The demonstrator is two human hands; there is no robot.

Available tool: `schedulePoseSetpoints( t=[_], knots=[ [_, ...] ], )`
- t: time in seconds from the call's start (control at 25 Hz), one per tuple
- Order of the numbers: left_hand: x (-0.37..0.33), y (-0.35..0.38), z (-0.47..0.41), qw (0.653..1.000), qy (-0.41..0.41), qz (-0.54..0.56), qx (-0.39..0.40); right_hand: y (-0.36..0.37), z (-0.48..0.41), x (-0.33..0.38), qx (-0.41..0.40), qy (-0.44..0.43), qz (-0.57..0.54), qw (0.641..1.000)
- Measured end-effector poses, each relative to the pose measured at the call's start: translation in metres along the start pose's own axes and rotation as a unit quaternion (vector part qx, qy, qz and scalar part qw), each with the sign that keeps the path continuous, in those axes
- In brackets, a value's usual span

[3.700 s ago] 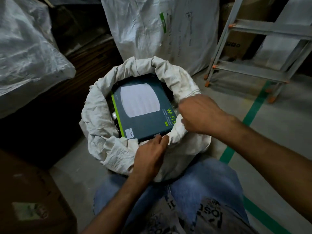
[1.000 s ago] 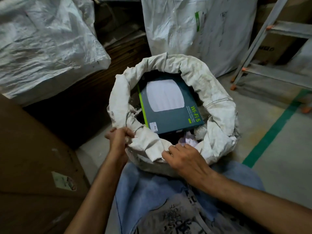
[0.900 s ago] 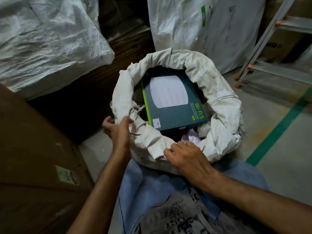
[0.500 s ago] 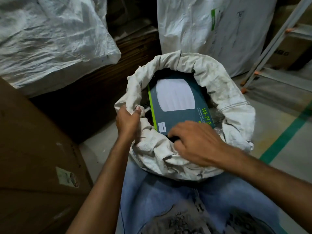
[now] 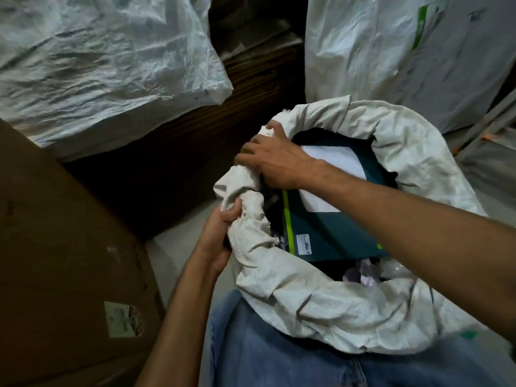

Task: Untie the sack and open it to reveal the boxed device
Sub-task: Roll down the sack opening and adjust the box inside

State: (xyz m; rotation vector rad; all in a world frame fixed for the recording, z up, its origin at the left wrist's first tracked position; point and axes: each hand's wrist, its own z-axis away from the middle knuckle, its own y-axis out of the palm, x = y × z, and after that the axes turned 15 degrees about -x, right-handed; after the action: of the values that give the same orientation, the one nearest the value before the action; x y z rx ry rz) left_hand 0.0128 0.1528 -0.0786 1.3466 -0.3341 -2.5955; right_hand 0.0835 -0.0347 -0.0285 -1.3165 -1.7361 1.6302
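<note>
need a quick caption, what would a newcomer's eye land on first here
The open white sack in the middle, rim rolled down around a teal box with a white panel and lime stripe. Both hands hold its left rim: the left hand grips the rolled cloth from outside, the right hand reaches across the box to grip it farther back.

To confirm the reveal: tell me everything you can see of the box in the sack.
The box is dark teal, cardboard by its look, with a white rounded picture on top, a lime stripe down its left edge and a small white No.1 label at the near corner. It lies face up inside the open sack. The right hand, gripping the sack's rim, and forearm cross over it; contact cannot be told.
</note>
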Motion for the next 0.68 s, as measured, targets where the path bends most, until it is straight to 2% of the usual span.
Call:
schedulePoseSetpoints(
  t=[0.04, 0.08, 0.12, 0.16, 0.2, 0.24, 0.32, 0.4, 0.48, 0.52, 0.6, 0.68],
  knots=[
    [-0.005, 0.001, -0.002, 0.991, 0.055, -0.113, -0.05, -0.002, -0.005, -0.005, -0.001, -0.007, 0.001, 1.0],
    [-0.008, 0.004, -0.002, 0.953, 0.124, -0.253, -0.115, -0.007, -0.01, -0.01, 0.004, -0.011, -0.002, 1.0],
    [-0.011, 0.01, 0.003, 0.884, 0.205, -0.383, -0.17, -0.013, -0.016, -0.013, 0.014, -0.014, -0.009, 1.0],
    [-0.014, 0.02, 0.012, 0.809, 0.282, -0.474, -0.205, -0.019, -0.022, -0.014, 0.025, -0.018, -0.022, 0.999],
    [-0.015, 0.034, 0.019, 0.753, 0.333, -0.526, -0.215, -0.025, -0.03, -0.015, 0.037, -0.021, -0.036, 0.998],
    [-0.014, 0.048, 0.021, 0.722, 0.35, -0.557, -0.217, -0.028, -0.037, -0.016, 0.055, -0.025, -0.045, 0.997],
    [-0.01, 0.068, 0.017, 0.681, 0.32, -0.619, -0.225, -0.033, -0.048, -0.019, 0.101, -0.022, -0.062, 0.993],
    [-0.01, 0.07, 0.004, 0.658, 0.289, -0.655, -0.233, -0.029, -0.052, -0.022, 0.13, -0.006, -0.076, 0.989],
    [-0.014, 0.058, -0.011, 0.676, 0.284, -0.642, -0.226, -0.019, -0.046, -0.021, 0.107, 0.013, -0.09, 0.99],
    [-0.015, 0.049, -0.019, 0.705, 0.283, -0.614, -0.214, -0.013, -0.039, -0.02, 0.078, 0.025, -0.103, 0.991],
    [-0.019, 0.031, -0.032, 0.813, 0.249, -0.496, -0.179, -0.002, -0.018, -0.023, 0.062, 0.037, -0.104, 0.992],
    [-0.025, 0.014, -0.038, 0.921, 0.177, -0.324, -0.128, 0.006, -0.007, -0.026, 0.076, 0.018, -0.061, 0.995]
  ],
)
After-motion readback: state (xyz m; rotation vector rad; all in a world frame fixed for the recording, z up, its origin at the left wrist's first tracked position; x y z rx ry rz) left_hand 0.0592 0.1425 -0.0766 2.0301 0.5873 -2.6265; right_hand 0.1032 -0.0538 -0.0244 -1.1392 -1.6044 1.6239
